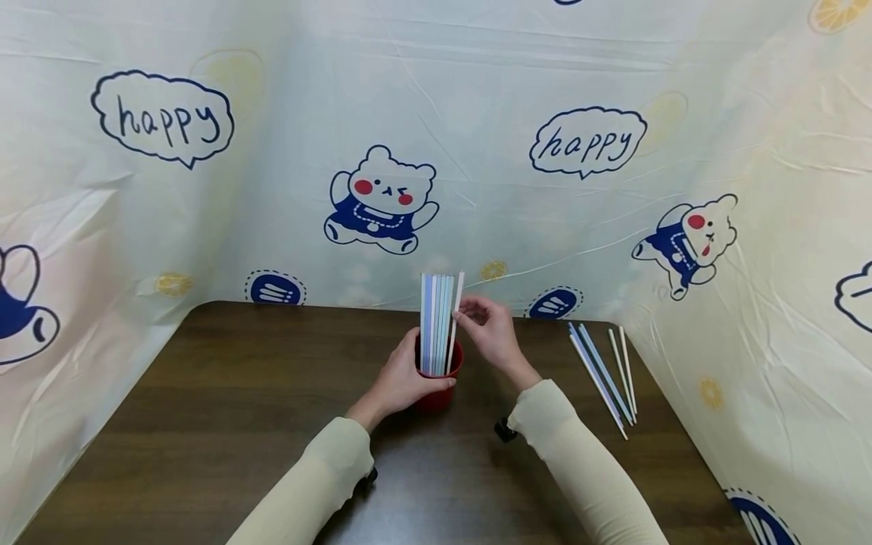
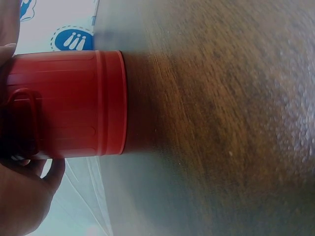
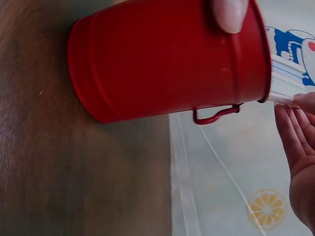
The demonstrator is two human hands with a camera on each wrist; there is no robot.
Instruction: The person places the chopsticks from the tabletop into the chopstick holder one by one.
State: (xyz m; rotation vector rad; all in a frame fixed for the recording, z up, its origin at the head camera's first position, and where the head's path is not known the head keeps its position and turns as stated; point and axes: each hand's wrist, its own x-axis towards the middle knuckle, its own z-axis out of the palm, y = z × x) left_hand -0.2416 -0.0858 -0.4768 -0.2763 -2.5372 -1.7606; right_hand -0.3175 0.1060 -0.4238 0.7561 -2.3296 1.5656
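In the head view, a red metal bucket (image 1: 434, 401) stands on the table with a bundle of pastel straws (image 1: 436, 318) upright in it. My left hand (image 1: 398, 382) grips the bucket near its rim, thumb across the front. At the bucket's right side, my right hand (image 1: 493, 337) pinches a white straw (image 1: 459, 295), slightly tilted, its lower end inside the mouth. The left wrist view shows the bucket (image 2: 64, 103) with its base close to the tabletop. A small side handle (image 3: 216, 117) shows in the right wrist view, below my left thumb (image 3: 230, 14).
Several loose straws, blue and lilac (image 1: 599, 378) and white (image 1: 627, 371), lie on the right side of the dark wooden table (image 1: 286, 409). A printed pale curtain (image 1: 477, 91) hangs behind the table and along both sides. Small black devices (image 1: 506, 430) sit at the wrists.
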